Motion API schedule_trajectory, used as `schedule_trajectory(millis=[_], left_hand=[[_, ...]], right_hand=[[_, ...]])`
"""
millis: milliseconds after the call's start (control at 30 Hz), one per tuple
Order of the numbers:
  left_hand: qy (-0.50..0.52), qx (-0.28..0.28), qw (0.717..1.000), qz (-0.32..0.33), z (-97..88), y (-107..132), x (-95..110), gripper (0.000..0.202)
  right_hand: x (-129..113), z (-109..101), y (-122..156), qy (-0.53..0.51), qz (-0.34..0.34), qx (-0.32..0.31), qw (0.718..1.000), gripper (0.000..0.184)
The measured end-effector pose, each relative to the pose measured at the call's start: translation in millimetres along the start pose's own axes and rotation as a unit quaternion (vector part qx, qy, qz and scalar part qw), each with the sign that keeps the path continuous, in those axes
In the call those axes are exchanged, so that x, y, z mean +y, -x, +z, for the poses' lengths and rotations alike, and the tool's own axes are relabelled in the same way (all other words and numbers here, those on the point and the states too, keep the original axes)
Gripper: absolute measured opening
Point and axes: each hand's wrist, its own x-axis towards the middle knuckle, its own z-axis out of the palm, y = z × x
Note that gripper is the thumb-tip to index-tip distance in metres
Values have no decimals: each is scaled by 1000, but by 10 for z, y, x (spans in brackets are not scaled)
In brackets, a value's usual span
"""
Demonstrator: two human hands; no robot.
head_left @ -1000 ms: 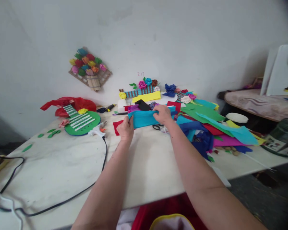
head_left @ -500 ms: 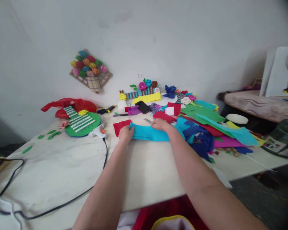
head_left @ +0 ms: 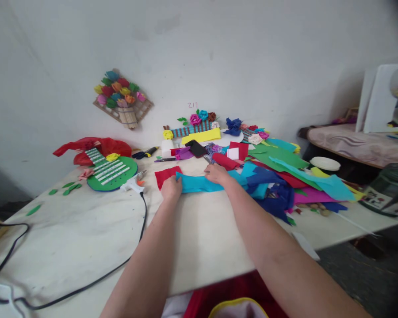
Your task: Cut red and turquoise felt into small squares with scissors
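Observation:
A turquoise strip of crepe paper (head_left: 197, 182) lies stretched across the table between my hands. My left hand (head_left: 171, 188) is closed on its left end, beside a folded red piece of crepe paper (head_left: 167, 173) that the hand partly covers. My right hand (head_left: 216, 173) rests farther along the strip's upper edge, fingers curled down. Thin grey blades, apparently scissors (head_left: 208, 159), stick out past its fingers; the handles are hidden in the hand. The strip's right end runs into a heap with dark blue crepe paper (head_left: 278, 196).
Left of my hands lie a white glue gun (head_left: 132, 184) with a black cable and a green guitar-shaped craft (head_left: 114, 173). Behind stand a phone (head_left: 196, 149) and a yellow strip (head_left: 202, 137). Coloured sheets (head_left: 278, 157) and a large jar (head_left: 386, 190) are at right.
My right hand has slid left along the turquoise strip, and the blades in it have turned from pointing left to pointing away. My left hand keeps its hold on the strip's end.

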Motion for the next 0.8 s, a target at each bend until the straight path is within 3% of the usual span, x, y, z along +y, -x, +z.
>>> schedule_trajectory(millis=[267, 367, 467, 533, 633, 800], left_hand=[[0, 9, 1000, -10, 5, -4, -34, 32], [0, 9, 1000, -8, 22, -30, -50, 32], [-7, 9, 1000, -10, 27, -42, -52, 32], [-8, 5, 1000, -13, 26, -43, -53, 32], [-10, 2, 1000, -14, 30, -46, -65, 33], [-10, 8, 1000, -29, 8, -49, -107, 29]], right_hand=[[50, 108, -47, 22, -59, 49, 997, 35], [-96, 80, -23, 40, -70, 86, 993, 35], [-379, 101, 18, -11, -131, 139, 982, 41], [-579, 176, 48, -52, -154, 131, 978, 46], [-773, 351, 90, -72, -200, 45, 976, 52], [-804, 486, 128, -51, -186, -39, 980, 62]])
